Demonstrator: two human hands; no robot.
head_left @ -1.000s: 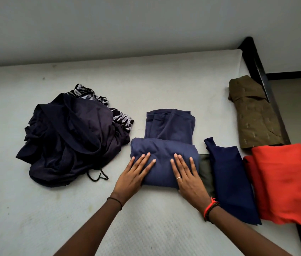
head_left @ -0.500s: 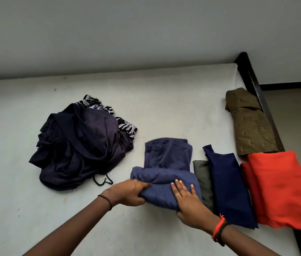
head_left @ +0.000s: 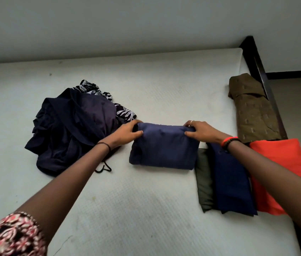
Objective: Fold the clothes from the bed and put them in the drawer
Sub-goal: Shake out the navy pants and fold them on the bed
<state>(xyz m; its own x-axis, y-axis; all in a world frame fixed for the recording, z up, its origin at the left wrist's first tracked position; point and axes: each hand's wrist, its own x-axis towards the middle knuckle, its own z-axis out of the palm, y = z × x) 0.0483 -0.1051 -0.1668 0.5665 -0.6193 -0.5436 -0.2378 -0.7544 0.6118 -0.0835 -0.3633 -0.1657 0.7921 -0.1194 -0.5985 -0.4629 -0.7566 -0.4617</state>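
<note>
A folded blue garment [head_left: 163, 148] lies as a compact rectangle in the middle of the white mattress [head_left: 146, 209]. My left hand [head_left: 127, 133] pinches its far left corner, and my right hand [head_left: 202, 133] pinches its far right corner. To the left sits a heap of unfolded dark clothes [head_left: 75, 130] with a black-and-white patterned piece [head_left: 122, 112] under it. On the right lie folded items: a grey-green piece [head_left: 204, 180], a navy one [head_left: 232, 183], an orange one [head_left: 282, 172] and an olive patterned one [head_left: 253, 111].
The dark bed frame [head_left: 262, 71] runs along the mattress's right edge, with floor beyond it. A pale wall [head_left: 127, 24] stands behind the bed. No drawer is in view.
The blue garment has been folded over once more into a smaller rectangle. Both hands moved from its near edge to its far corners.
</note>
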